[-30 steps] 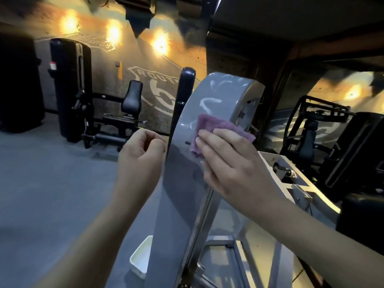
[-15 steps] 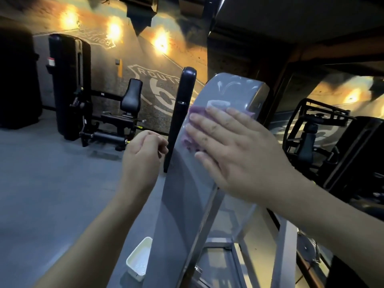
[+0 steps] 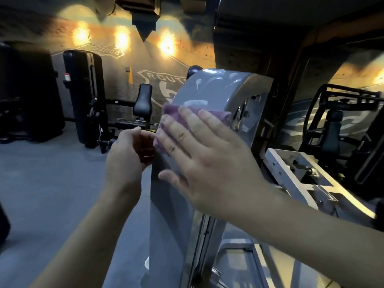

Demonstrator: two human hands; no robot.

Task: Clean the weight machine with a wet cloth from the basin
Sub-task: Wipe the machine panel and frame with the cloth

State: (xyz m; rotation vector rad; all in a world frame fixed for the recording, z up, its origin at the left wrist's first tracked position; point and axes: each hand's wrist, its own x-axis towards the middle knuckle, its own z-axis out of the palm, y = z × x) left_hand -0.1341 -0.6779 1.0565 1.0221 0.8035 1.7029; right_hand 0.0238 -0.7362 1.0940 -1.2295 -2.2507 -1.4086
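Note:
The weight machine's curved grey cover (image 3: 218, 86) stands upright right in front of me, with wet streaks near its top. My right hand (image 3: 207, 159) lies flat with spread fingers on a purple cloth (image 3: 176, 113) and presses it against the cover's upper left part. My left hand (image 3: 124, 161) hovers with curled fingers right at the cover's left edge, holding nothing that I can see. A sliver of the white basin (image 3: 147, 263) shows on the floor behind the cover's lower edge.
The machine's light metal frame (image 3: 291, 169) runs off to the right behind the cover. Black gym machines stand at the left (image 3: 83, 100) and right (image 3: 342, 121), and a padded seat (image 3: 144, 100) at the back. Grey floor (image 3: 52, 183) stretches to the left.
My right hand has flattened and wiped the cloth up and toward the cover's left edge. My left hand has come closer to that edge. The basin is now mostly hidden.

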